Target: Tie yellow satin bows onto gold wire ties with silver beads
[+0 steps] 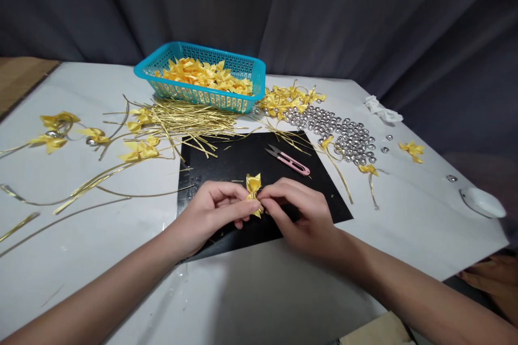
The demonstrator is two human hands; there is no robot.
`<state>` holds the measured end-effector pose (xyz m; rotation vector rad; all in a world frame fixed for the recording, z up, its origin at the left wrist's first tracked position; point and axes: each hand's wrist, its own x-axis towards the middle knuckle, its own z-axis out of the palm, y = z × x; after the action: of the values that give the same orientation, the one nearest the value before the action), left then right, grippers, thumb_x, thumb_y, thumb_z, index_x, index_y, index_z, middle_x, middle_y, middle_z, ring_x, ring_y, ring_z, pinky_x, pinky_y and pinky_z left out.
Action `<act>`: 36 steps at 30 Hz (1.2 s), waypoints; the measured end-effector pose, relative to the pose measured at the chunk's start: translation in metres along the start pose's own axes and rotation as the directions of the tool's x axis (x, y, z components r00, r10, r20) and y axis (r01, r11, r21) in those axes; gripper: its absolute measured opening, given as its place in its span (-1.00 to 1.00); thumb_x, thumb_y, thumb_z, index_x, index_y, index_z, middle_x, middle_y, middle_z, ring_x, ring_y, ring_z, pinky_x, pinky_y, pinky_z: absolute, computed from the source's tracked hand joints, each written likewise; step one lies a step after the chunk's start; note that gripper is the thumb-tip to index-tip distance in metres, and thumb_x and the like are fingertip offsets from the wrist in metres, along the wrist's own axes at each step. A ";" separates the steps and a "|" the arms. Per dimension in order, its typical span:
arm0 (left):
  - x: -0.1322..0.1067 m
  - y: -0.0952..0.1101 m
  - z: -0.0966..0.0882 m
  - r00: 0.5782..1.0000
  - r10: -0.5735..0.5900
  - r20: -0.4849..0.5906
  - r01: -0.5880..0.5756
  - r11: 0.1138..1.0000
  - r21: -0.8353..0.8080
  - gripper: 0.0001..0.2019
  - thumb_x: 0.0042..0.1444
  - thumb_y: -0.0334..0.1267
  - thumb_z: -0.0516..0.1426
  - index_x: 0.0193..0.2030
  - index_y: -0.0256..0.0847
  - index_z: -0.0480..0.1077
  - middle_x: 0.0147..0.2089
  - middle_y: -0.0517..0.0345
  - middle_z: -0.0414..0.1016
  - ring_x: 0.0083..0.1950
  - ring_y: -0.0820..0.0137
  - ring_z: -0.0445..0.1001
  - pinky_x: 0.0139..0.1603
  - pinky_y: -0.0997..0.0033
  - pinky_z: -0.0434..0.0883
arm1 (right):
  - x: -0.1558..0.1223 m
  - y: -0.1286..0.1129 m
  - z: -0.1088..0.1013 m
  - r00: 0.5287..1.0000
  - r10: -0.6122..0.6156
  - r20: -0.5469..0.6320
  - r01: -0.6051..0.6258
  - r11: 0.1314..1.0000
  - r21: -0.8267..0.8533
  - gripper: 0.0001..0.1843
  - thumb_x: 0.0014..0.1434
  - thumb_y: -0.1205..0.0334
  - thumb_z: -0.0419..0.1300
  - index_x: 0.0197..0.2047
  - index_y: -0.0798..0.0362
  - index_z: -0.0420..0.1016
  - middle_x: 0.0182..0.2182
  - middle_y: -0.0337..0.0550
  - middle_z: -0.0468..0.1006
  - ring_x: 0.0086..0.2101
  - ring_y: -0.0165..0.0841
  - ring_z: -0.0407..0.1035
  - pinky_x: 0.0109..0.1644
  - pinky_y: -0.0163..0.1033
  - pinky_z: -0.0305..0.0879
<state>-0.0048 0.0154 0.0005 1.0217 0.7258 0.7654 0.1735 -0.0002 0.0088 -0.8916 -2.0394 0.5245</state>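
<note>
A small yellow ribbon bow (253, 185) stands between my two hands above a black mat (243, 164). My left hand (212, 213) pinches the bow from the left, fingers curled. From the right, my right hand (301, 215) pinches the bow's lower part with thumb and forefinger. Both hands rest on the mat's near half. Pink thread snips (289, 160) lie on the mat just beyond my right hand.
A turquoise basket (202, 98) of yellow bows stands at the back. Gold wire ties (182, 118) are heaped in front of it. Silver beads (343, 135) spread to the right, finished bows (60, 129) lie left. A white dish (483, 202) sits near the right edge.
</note>
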 end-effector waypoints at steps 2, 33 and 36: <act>0.000 0.000 0.000 1.000 -0.008 0.011 0.008 1.000 -0.018 -0.87 -0.01 -0.27 0.26 -0.53 -0.22 0.52 -0.56 0.32 0.41 -0.55 0.66 0.26 -0.55 0.74 0.23 | -0.001 -0.002 0.002 1.000 0.019 -0.005 -0.019 1.000 0.002 -0.87 0.16 0.52 0.08 -0.31 0.15 0.39 -0.45 -0.17 0.45 -0.43 -0.50 0.32 -0.34 -0.38 0.28; 0.000 0.002 0.001 0.998 -0.070 0.000 0.069 0.997 0.036 -0.86 -0.06 -0.26 0.27 -0.55 -0.23 0.51 -0.58 0.28 0.40 -0.56 0.60 0.25 -0.54 0.64 0.22 | 0.001 -0.006 0.002 1.000 0.007 0.016 -0.007 1.000 -0.001 -0.85 0.17 0.49 0.04 -0.32 0.12 0.39 -0.46 -0.19 0.45 -0.44 -0.50 0.31 -0.33 -0.39 0.26; 0.001 0.002 0.001 0.998 -0.065 -0.020 0.065 0.998 0.003 -0.85 -0.06 -0.27 0.27 -0.58 -0.26 0.50 -0.58 0.27 0.39 -0.56 0.62 0.24 -0.55 0.66 0.22 | 0.006 -0.005 -0.002 0.992 0.115 0.053 -0.120 0.988 0.100 -0.89 0.16 0.43 0.08 -0.36 0.13 0.40 -0.49 -0.20 0.45 -0.47 -0.51 0.31 -0.38 -0.39 0.26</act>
<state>-0.0037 0.0164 0.0028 0.9904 0.7738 0.7188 0.1705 0.0009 0.0164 -0.9492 -1.9909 0.7152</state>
